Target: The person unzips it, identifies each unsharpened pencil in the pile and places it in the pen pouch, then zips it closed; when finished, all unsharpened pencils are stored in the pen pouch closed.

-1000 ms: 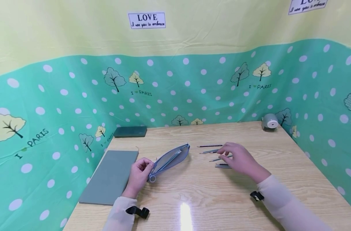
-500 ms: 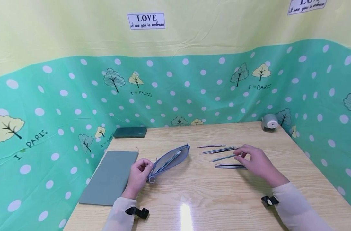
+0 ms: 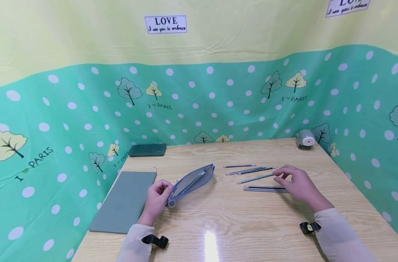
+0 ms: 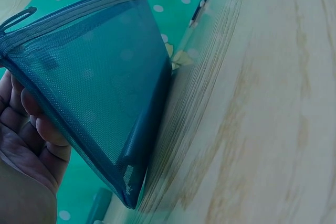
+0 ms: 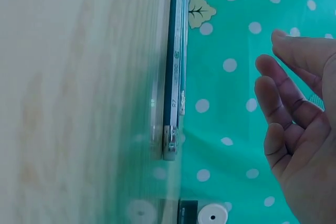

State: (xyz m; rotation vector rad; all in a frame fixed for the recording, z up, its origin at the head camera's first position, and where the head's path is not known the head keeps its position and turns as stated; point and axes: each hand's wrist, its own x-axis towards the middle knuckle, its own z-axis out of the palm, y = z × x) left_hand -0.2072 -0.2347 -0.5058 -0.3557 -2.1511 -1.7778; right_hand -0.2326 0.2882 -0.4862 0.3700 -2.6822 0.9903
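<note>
My left hand [image 3: 156, 200] pinches the near end of a blue mesh zip pencil pouch [image 3: 199, 185], held tilted with its mouth unzipped. Inside the pouch lie pencils [image 3: 189, 183]. In the left wrist view the curled fingers [image 4: 39, 114] sit at the edge of the see-through mesh [image 4: 100, 82]. Several loose pencils lie on the table to the right, among them a blue-green pencil [image 3: 256, 178]. Over its far-right end hovers my right hand [image 3: 295, 183], fingers loosely bent. The right wrist view shows a gap between thumb and fingers, nothing held, and a pencil [image 5: 171, 77] below.
A grey-green flat board or notebook [image 3: 125, 202] lies left of my left hand. Behind it rests a dark green case [image 3: 148, 150]. A pencil sharpener [image 3: 306, 139] stands in the back right corner. Patterned cloth [image 3: 185, 102] encloses the wooden table [image 3: 251, 225].
My right hand has moved rightward along the pencils, uncovering their eraser ends. The left hand and the pouch stay where they were.
</note>
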